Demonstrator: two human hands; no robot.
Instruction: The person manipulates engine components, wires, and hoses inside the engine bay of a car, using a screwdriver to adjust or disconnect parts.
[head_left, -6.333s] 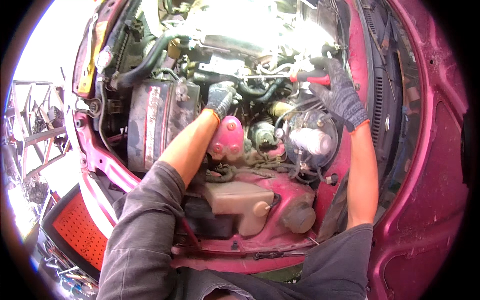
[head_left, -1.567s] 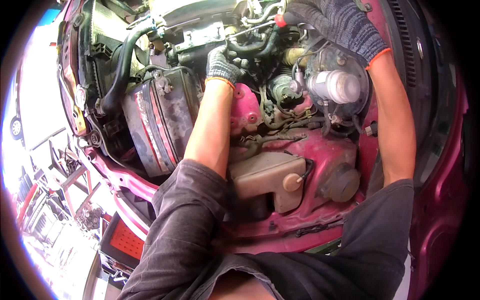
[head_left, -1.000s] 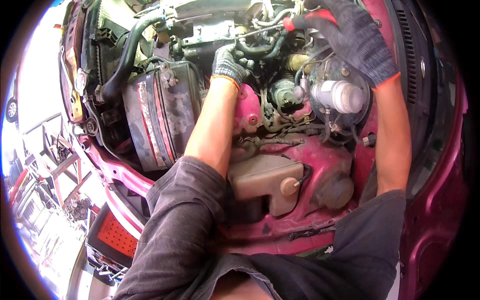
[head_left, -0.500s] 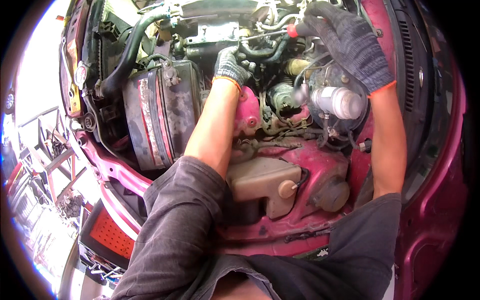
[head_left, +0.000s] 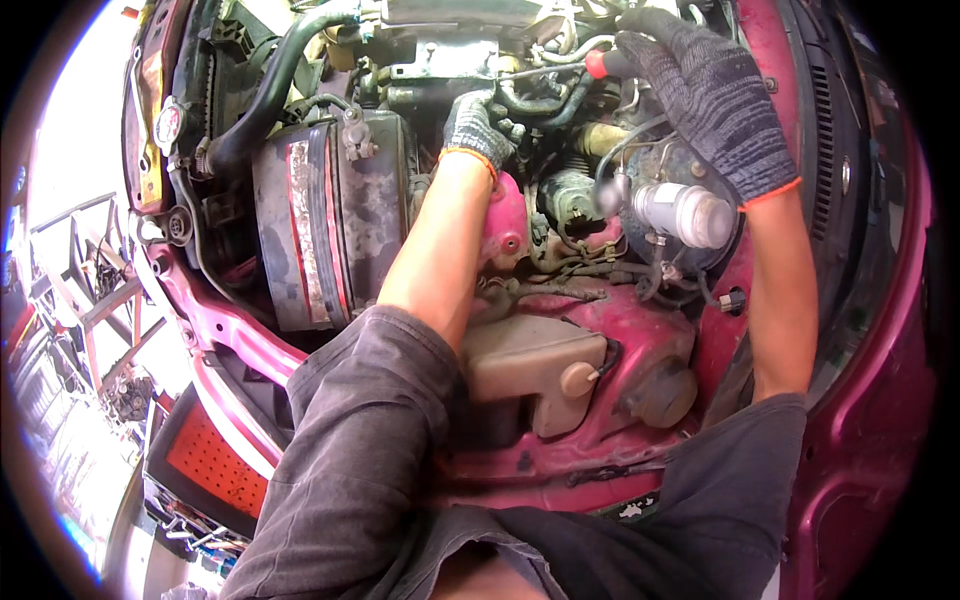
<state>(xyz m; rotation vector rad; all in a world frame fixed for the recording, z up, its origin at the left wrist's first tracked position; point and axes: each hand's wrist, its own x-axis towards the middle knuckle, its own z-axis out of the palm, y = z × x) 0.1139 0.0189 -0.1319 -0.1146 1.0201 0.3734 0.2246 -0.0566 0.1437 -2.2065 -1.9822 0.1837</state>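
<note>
My right hand (head_left: pixel 712 105), in a grey knitted glove with an orange cuff, is closed round the handle of a screwdriver (head_left: pixel 597 65). The handle shows red and black, and its thin shaft points left across the hoses. The shaft's tip lies near a shiny metal bracket (head_left: pixel 440 60) at the top of the engine; whether it touches a screw, I cannot tell. My left hand (head_left: pixel 477 130), gloved alike, reaches in just below that bracket beside some small fittings. Its fingers are curled, and whatever they grip is hidden.
A dark battery (head_left: pixel 375 215) stands left of my left forearm. Between my arms are a beige plastic reservoir (head_left: pixel 535 365) and a whitish cylindrical fluid reservoir (head_left: pixel 685 215). A black radiator hose (head_left: pixel 270 100) curves at the upper left. Outside the pink fender sits an orange perforated tray (head_left: pixel 215 465).
The whole view has shifted slightly, so the engine bay appears a little further right. Both hands and the screwdriver keep nearly the same places against the engine.
</note>
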